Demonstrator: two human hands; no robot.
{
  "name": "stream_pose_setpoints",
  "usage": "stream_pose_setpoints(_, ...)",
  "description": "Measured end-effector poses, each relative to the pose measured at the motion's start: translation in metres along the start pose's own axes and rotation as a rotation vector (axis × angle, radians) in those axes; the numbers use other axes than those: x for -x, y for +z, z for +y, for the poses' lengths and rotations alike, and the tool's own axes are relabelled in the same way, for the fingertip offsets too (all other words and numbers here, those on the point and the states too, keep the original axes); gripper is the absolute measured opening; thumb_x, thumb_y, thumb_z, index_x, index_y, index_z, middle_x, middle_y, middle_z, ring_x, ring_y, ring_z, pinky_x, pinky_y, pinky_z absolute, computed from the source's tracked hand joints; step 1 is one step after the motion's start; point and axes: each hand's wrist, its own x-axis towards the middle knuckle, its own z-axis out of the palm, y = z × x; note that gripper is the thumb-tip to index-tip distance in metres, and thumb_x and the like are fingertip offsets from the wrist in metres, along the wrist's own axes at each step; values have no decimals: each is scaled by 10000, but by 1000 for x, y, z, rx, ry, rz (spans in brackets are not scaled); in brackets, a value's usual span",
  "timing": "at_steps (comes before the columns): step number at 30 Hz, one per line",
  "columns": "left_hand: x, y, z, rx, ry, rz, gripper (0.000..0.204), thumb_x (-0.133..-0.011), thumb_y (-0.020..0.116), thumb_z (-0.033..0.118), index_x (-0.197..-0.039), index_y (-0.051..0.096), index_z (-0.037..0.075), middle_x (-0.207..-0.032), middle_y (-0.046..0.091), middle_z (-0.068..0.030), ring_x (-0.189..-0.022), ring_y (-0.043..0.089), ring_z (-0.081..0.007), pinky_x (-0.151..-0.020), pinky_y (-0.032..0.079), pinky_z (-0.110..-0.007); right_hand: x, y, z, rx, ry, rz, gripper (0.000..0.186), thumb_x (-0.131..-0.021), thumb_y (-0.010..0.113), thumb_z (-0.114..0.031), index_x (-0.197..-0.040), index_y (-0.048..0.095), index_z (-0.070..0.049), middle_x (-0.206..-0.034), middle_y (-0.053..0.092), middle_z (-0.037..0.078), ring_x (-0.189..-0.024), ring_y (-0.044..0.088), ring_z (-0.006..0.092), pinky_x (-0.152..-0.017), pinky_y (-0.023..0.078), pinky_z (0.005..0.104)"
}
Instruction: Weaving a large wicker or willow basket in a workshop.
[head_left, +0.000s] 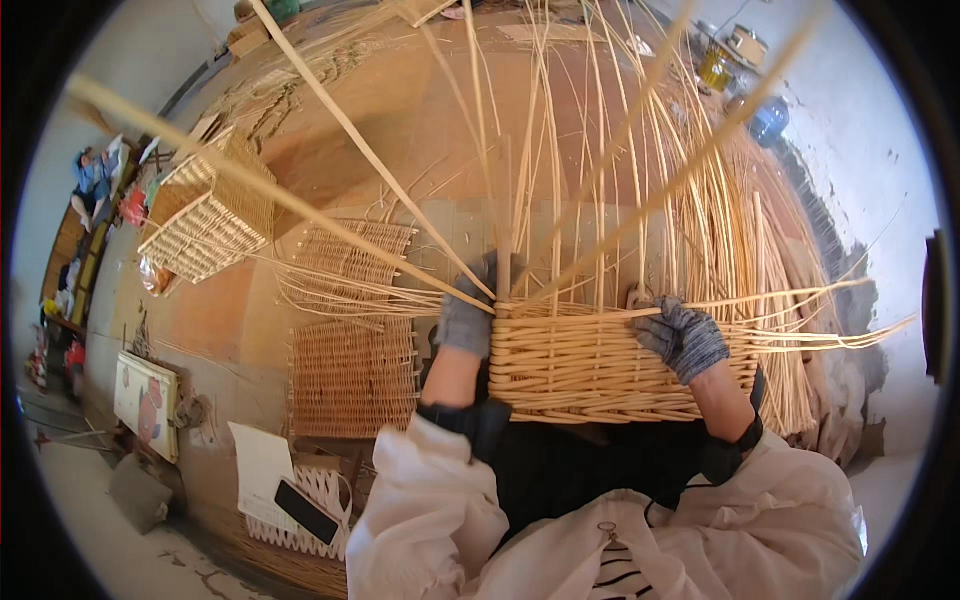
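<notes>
A half-woven wicker basket (590,368) rests across my lap, its pale rods laid in tight rows. Long uncut stakes stand up and fan out from its upper edge. My left hand (467,318), in a grey knit glove, is at the basket's left corner, fingers closed round the corner stake (505,215) and partly hidden behind it. On the upper edge toward the right, my gloved right hand (687,340) pinches a weaving rod (790,295) that runs out to the right. Several loose rod ends (830,340) stick out beside that hand.
Two flat woven panels (352,375) lie left of the basket, and a finished-looking square basket (210,225) stands beyond them. A phone (306,512) lies on papers at lower left, near a small stool (147,405). Long loose rods (715,180) are heaped at the right, by the wall.
</notes>
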Motion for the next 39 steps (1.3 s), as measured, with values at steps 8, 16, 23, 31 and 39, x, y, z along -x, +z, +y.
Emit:
stream_pose_setpoints(8,17,56,8,-1111,42,63,531,-622,745,196,-1032,487,-23,-895,589,-97,-779,550,-150,-671,465,-243,-27,-22,-22,-53,46,-105,166,-836,498,-153,-942,462,-30,-938,557,180,-829,581,302,-652,530,399)
stream_pose_setpoints(16,49,107,55,-1265,-44,307,475,-577,774,231,-916,555,-20,-813,602,-103,-667,542,-168,-636,476,-288,9,9,-45,-113,-37,-240,171,-802,546,-140,-932,484,-49,-859,558,116,-747,578,237,-631,520,373)
stream_pose_setpoints(23,90,133,-6,-1174,-76,306,810,-522,793,302,-1158,384,14,-1074,512,-144,-943,496,-233,-795,416,-308,30,-120,-11,920,-538,-65,173,-742,601,-148,-860,491,-86,-698,538,110,-669,561,258,-571,460,364)
stream_pose_setpoints(31,88,109,-34,-1419,-51,147,868,-506,733,489,-1129,429,-32,-1064,520,-202,-1002,493,-301,-869,378,-309,147,-5,-31,1144,-1312,-736,135,-727,553,-70,-850,497,-69,-733,535,133,-716,543,306,-615,440,381)
stream_pose_setpoints(39,42,33,25,-795,-175,-143,542,-598,747,249,-1036,506,38,-1030,537,-105,-932,498,-203,-832,402,-296,-32,45,29,363,-567,-698,99,-834,469,-120,-890,488,-41,-754,541,71,-720,549,220,-621,458,326)
